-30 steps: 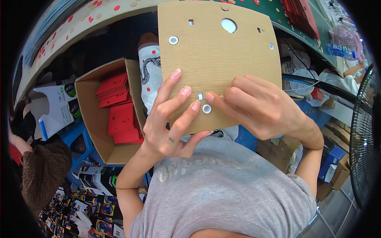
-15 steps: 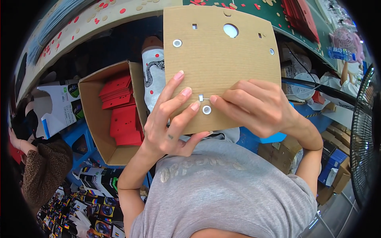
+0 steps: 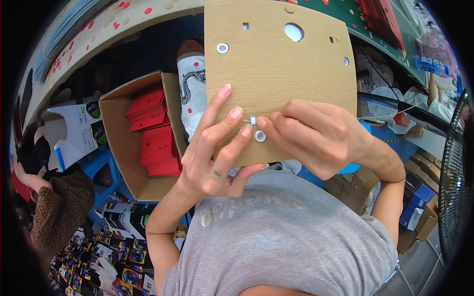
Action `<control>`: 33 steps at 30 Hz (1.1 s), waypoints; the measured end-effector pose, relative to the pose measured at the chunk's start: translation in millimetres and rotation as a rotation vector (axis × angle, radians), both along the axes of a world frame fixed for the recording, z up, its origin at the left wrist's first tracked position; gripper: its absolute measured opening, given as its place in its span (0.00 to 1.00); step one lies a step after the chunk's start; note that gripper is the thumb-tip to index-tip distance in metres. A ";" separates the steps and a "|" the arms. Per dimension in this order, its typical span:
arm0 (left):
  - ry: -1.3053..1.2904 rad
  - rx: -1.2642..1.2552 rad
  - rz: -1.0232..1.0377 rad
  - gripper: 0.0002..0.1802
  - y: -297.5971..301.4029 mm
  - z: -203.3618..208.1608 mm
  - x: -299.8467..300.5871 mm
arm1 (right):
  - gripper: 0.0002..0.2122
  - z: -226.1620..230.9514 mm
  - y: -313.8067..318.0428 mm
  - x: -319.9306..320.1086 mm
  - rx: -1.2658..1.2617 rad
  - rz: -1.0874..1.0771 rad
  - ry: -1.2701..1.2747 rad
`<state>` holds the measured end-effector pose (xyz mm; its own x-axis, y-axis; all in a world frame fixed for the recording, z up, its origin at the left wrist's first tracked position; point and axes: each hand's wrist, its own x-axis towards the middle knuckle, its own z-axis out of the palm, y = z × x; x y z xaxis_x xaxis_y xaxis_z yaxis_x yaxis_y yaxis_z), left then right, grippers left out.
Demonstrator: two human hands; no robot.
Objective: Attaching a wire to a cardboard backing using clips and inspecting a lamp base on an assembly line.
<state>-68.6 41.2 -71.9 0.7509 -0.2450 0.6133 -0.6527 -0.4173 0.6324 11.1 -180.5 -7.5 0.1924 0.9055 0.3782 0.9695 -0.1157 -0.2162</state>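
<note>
A brown cardboard panel (image 3: 281, 74) stands in front of my body, with a big round hole, small square cut-outs and several white ring eyelets. My left hand (image 3: 210, 153) lies against its lower left part, fingers spread, thumb along the bottom edge. Beside those fingertips is a small square hole (image 3: 253, 120) with a white edge, and an eyelet (image 3: 260, 136) sits just below. My right hand (image 3: 316, 135) is closed in a pinch at the hole's right side, on a thin white cord (image 3: 377, 117) that trails off to the right. A short end of cord shows left of the hole.
On my left stands an open carton (image 3: 116, 123) holding red cards (image 3: 157, 148). A black fan (image 3: 452, 182) is close on the right. Red pieces lie stacked on the green table (image 3: 340, 12) ahead. Another person (image 3: 61, 202) is at the far left, near printed boxes.
My right hand has come slightly left, closer to the square hole. The cord's end now shows on the hole's left side, by my left fingertips. The panel has shifted slightly up and right.
</note>
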 end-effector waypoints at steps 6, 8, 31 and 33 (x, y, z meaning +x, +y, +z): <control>0.046 -0.040 0.000 0.32 2.3 -2.1 -4.4 | 0.28 0.3 -4.3 6.5 0.007 -0.038 0.140; 0.078 -0.071 -0.001 0.35 -0.6 -3.4 -6.3 | 0.28 0.9 -13.1 5.4 0.052 -0.098 0.171; 0.445 0.001 -0.093 0.13 13.4 39.8 37.5 | 0.14 -19.5 -13.4 -10.0 0.249 -0.209 0.201; 0.425 -0.080 -0.151 0.11 16.2 34.0 39.5 | 0.16 -12.2 -17.9 -14.7 0.206 -0.253 0.251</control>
<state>-29.1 57.4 -38.0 0.8993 -0.3357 0.2803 -0.3784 -0.2759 0.8836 -3.6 -198.4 -19.7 0.5092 0.7277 0.4597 0.8299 -0.2736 -0.4862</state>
